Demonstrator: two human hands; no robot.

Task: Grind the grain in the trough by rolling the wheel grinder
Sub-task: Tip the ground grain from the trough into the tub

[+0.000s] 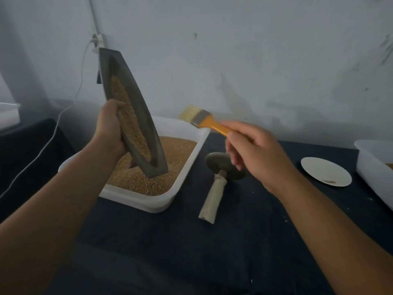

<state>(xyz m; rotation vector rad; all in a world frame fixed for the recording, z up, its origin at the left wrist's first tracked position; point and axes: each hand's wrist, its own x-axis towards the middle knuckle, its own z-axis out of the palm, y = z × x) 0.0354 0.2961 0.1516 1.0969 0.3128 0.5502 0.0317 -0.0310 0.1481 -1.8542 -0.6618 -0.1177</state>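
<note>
So the trough point(142, 120) is this long dark grey boat-shaped thing, pointed at both ends, with a narrow groove down the middle. Right now it's tipped up steeply, almost on end. Its low tip is down in the grain point(172, 154) that fills a white plastic tub point(136, 201), and its top end is way up against the wall. There's a strip of the same golden-brown grain sitting in the groove, mostly in the middle and lower part.

The left hand point(110, 128) is wrapped round the trough's left edge about halfway up, fingers curled over the rim. The right hand point(253, 150) is pinching the orange handle of a flat brush point(204, 121) with a metal band and pale bristles. The brush is in the air just right of the trough, not touching it.

The wheel grinder point(214, 165) isn't being held at all. It's lying on the table beside the tub, a dark stone disc with a pale wooden handle pointing back toward the person.

The table point(234, 252) has a dark navy cloth with a few white specks. Further right there's a white paper plate point(325, 171) with a brownish smear, and another white tub point(374, 167) at the edge. The wall is a pale, scuffed blue-grey, with a white cable point(80, 77) hanging from a socket.
</note>
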